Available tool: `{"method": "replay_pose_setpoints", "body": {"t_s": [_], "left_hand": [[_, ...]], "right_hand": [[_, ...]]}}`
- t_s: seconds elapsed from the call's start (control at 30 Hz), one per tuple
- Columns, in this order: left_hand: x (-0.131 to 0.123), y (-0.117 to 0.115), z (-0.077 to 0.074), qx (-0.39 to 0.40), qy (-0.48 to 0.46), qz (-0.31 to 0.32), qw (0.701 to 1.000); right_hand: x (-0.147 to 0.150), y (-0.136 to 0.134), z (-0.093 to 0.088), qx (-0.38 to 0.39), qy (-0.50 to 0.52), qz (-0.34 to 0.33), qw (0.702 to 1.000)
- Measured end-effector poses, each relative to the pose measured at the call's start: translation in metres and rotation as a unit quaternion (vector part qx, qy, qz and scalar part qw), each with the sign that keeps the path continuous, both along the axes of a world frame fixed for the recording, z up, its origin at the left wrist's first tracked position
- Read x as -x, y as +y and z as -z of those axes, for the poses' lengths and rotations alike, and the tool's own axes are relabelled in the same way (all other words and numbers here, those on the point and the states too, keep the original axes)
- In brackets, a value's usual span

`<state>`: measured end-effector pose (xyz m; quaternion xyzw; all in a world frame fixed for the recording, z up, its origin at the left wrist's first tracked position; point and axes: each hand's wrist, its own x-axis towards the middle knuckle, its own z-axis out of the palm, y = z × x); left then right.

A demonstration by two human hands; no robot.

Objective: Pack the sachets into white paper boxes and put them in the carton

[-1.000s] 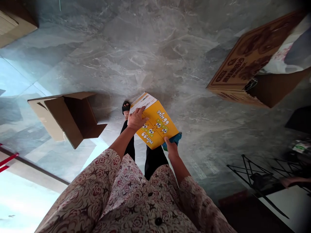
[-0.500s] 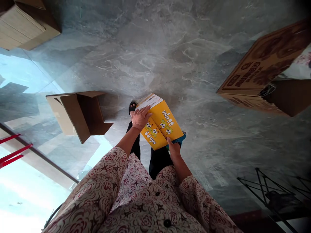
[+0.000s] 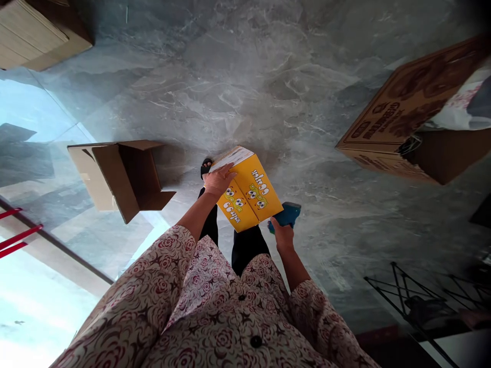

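Note:
A yellow cardboard box (image 3: 251, 191) with cartoon faces and white lettering is in front of my legs, one narrow side white and printed. Over its upper left edge lies my left hand (image 3: 219, 181), gripping it with thumb and fingers over the edge. My right hand (image 3: 283, 234) is at the lower right corner, closed around a blue tool (image 3: 289, 213) that looks like a tape dispenser. Part of that tool is covered by my fingers. Whether the box rests on anything underneath is hidden.
An open brown carton (image 3: 126, 179) lies on the grey floor to the left. Another carton (image 3: 38, 33) is at the upper left. A printed carton (image 3: 383, 122) holding bags is on the right. Black metal frames (image 3: 401, 291) stand at lower right, red bars (image 3: 21, 240) at left.
My right hand has moved away from the box's face, out to the right with the blue tool, which now shows more. My left hand stays on the box.

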<state>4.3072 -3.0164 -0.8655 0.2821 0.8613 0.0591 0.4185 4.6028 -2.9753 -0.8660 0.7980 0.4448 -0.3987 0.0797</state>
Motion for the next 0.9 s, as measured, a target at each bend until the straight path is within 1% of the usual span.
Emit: {"method": "replay_pose_setpoints", "body": {"t_s": [0.07,0.1,0.13,0.17,0.2,0.27,0.3,0.37,0.47,0.53,0.7,0.9], "left_hand": [[0.003,0.003,-0.001,0.006,0.0,-0.002,1.0],[0.005,0.005,-0.001,0.007,0.001,-0.002,1.0],[0.006,0.007,-0.002,0.007,0.0,-0.001,1.0],[0.006,0.008,-0.002,0.006,0.0,0.001,1.0],[0.007,0.009,-0.002,0.004,0.0,0.003,1.0],[0.007,0.01,-0.001,0.001,0.001,0.003,1.0],[0.007,0.01,-0.001,0.002,0.003,0.0,1.0],[0.007,0.007,-0.001,0.008,0.008,-0.012,1.0],[0.008,0.004,-0.002,0.017,0.013,-0.029,0.999],[0.008,0.002,-0.002,0.019,0.013,-0.032,0.999],[0.009,0.003,-0.002,0.018,0.006,-0.021,1.0],[0.012,0.004,-0.005,0.017,-0.011,-0.001,1.0]], "right_hand": [[0.002,0.019,-0.005,-0.008,-0.046,-0.024,0.999],[0.006,0.031,-0.007,-0.02,-0.064,-0.046,0.997],[0.012,0.043,-0.009,-0.04,-0.075,-0.082,0.993],[0.022,0.054,-0.009,-0.065,-0.076,-0.132,0.986],[0.033,0.065,-0.008,-0.093,-0.068,-0.193,0.974],[0.061,0.081,-0.003,-0.133,-0.027,-0.317,0.939],[0.075,0.086,0.001,-0.138,-0.005,-0.36,0.923],[0.098,0.09,0.009,-0.125,0.014,-0.407,0.905],[0.111,0.085,0.017,-0.111,0.007,-0.435,0.894],[0.109,0.081,0.018,-0.113,0.004,-0.44,0.891],[0.102,0.081,0.019,-0.129,0.007,-0.43,0.893],[0.106,0.078,0.016,-0.121,-0.028,-0.462,0.878]]}}
